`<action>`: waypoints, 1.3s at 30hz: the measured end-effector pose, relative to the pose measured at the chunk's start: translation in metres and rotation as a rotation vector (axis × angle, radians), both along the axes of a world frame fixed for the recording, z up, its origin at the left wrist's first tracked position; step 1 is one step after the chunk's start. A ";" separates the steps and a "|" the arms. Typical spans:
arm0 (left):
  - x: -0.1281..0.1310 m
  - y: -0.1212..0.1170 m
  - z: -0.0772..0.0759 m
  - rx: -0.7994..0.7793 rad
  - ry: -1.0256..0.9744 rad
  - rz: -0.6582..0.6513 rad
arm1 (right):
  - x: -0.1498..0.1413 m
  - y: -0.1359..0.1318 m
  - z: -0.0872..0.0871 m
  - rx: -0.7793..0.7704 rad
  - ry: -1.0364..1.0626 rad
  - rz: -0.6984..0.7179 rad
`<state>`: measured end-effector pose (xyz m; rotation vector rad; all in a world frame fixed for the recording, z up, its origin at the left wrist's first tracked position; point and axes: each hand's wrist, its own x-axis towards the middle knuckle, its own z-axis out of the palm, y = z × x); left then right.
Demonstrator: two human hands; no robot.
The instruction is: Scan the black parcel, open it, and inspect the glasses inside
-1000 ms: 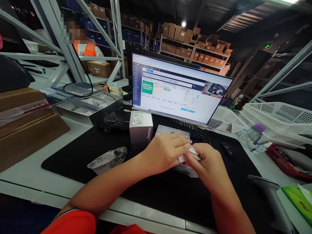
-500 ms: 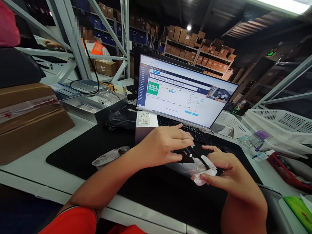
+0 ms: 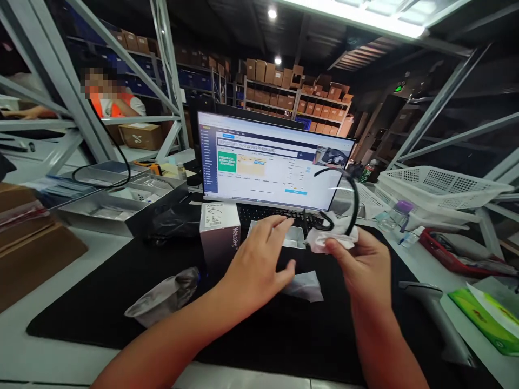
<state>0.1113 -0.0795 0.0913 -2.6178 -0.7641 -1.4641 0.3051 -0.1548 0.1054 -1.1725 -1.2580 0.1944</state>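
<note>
My right hand (image 3: 370, 270) grips black headphones (image 3: 356, 202) with a curved band and an ear hook, together with a crumpled white tissue (image 3: 318, 241). The band arches up in front of the monitor. My left hand (image 3: 255, 262) is open, fingers apart and holding nothing, beside a shallow open box (image 3: 299, 237) partly hidden behind it. A translucent bag (image 3: 308, 285) lies on the black mat (image 3: 279, 335) between my hands. Left of my left hand stands an upright white-and-grey carton (image 3: 220, 232) with a label on top. A grey pouch (image 3: 162, 298) lies nearer to me.
A monitor (image 3: 263, 162) and a keyboard stand behind the mat. To the right are a handheld scanner (image 3: 440, 319), a green packet (image 3: 482, 319), a red tray (image 3: 450, 254) and white baskets (image 3: 446, 186). On the left are a metal tray (image 3: 97, 213) and a cardboard box (image 3: 36, 243). A person in an orange vest sits beyond the frame.
The headphones, earlier low between both hands, are now raised in my right hand with the tissue. My left hand has come away from them and spread its fingers. The view has also shifted.
</note>
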 end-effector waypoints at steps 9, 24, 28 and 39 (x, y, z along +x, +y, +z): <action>0.016 -0.004 -0.018 0.163 -0.078 0.025 | -0.045 0.007 -0.017 -0.064 -0.037 0.073; 0.016 0.012 -0.020 0.189 -0.090 -0.211 | -0.020 0.031 -0.009 -0.134 0.819 0.412; 0.011 0.014 -0.025 0.229 -0.199 -0.150 | -0.053 0.027 -0.034 -0.082 0.521 0.321; 0.017 0.008 -0.027 0.369 -0.184 -0.205 | -0.027 0.024 -0.001 -0.135 0.971 0.556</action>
